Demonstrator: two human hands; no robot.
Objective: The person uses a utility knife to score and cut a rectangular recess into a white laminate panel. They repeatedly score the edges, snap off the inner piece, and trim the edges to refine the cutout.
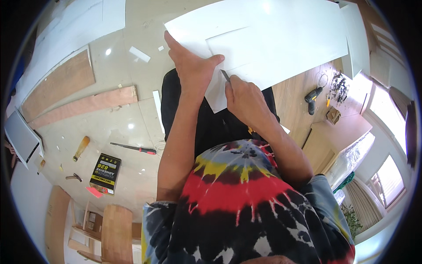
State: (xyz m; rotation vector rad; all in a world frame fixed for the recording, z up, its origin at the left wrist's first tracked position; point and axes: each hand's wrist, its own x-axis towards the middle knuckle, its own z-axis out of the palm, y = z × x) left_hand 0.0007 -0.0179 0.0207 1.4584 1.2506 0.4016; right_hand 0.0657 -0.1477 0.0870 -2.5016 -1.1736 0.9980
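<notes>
My left hand [189, 66] presses on a large white sheet [281, 31] at its left side, thumb stretched right and forefinger reaching up the edge. My right hand [244, 99] grips a narrow metal-bladed cutting tool [225, 75], its tip on the sheet just below my left thumb. Straight cuts or lines form a corner above the blade. The sheet's lower part lies over my dark-clothed legs.
Wood strips [83, 108], a long red-handled tool [145, 150], a hammer [74, 177] and a black tin [105, 174] lie left. A drill [312, 99] and wooden cabinet [329, 143] are right. Another person's hand [11, 150] shows at the far-left edge.
</notes>
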